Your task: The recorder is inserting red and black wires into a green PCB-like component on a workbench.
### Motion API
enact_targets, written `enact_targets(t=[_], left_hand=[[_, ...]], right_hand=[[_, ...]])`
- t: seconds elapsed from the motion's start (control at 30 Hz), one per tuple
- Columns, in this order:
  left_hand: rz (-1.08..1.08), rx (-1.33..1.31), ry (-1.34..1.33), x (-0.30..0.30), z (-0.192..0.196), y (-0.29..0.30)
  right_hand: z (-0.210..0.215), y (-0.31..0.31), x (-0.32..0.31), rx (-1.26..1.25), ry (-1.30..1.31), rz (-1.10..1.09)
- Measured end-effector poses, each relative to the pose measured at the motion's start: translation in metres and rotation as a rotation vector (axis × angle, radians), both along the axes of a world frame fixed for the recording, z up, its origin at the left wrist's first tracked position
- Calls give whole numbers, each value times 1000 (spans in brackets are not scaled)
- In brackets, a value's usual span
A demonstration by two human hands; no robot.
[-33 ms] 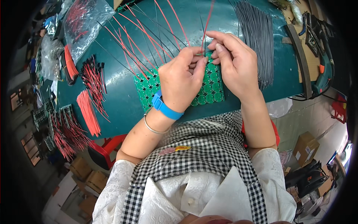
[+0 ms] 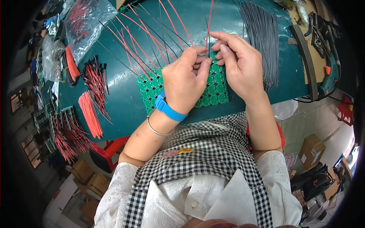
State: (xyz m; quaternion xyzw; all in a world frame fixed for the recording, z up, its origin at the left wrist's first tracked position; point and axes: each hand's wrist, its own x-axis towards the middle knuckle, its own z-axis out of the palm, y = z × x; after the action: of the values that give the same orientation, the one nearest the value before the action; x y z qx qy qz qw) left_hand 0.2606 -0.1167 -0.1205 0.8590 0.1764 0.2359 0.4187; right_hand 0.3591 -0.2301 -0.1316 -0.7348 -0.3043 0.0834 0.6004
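Note:
My left hand [image 2: 186,78], with a blue band and a bangle on the wrist, is closed in a pinch on the lower part of a red wire [image 2: 209,22]. The wire stands nearly upright over the green circuit board panel [image 2: 217,89], which is made of many round boards. A black wire [image 2: 206,28] rises right beside it. My right hand [image 2: 241,60] is close on the right, its fingers loosely curled and apart, the index fingertip by the red wire. The wire's lower end is hidden by my fingers. More red and black wires [image 2: 152,36] stick up from the panel's upper left.
Black wires [image 2: 262,41] lie in a wide bundle at the right of the green tabletop [image 2: 125,114]. Red wires [image 2: 90,114], red-black leads [image 2: 97,81] and a clear bag [image 2: 89,28] are on the left. A dark curved bar [image 2: 306,62] edges the right side.
The top of the red wire has tilted slightly to the left. Both hands have hardly moved.

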Motion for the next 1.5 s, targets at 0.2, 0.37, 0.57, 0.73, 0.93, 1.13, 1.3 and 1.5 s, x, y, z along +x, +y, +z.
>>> enact_targets(t=[0.2,0.37,0.57,0.73,0.93,1.13,1.3,1.5], left_hand=[[-4,21,-19,-6,-1,4],[27,26,-99,-36,16,23],[251,205,13,-87,22,68],[266,336,14,-89,15,82],[299,492,163,-73,7,83],[315,503,317,-60,9,87],[323,483,394,-55,7,89],[351,359,303,-57,4,92]], right_hand=[[6,2,-5,21,136,4],[5,1,-5,16,165,9],[-2,-2,-3,74,198,-25],[0,-6,-4,134,226,-46],[15,-13,-15,70,86,-19],[17,-21,-24,83,69,23],[15,-25,-26,70,62,35],[12,-31,-25,57,96,1]])
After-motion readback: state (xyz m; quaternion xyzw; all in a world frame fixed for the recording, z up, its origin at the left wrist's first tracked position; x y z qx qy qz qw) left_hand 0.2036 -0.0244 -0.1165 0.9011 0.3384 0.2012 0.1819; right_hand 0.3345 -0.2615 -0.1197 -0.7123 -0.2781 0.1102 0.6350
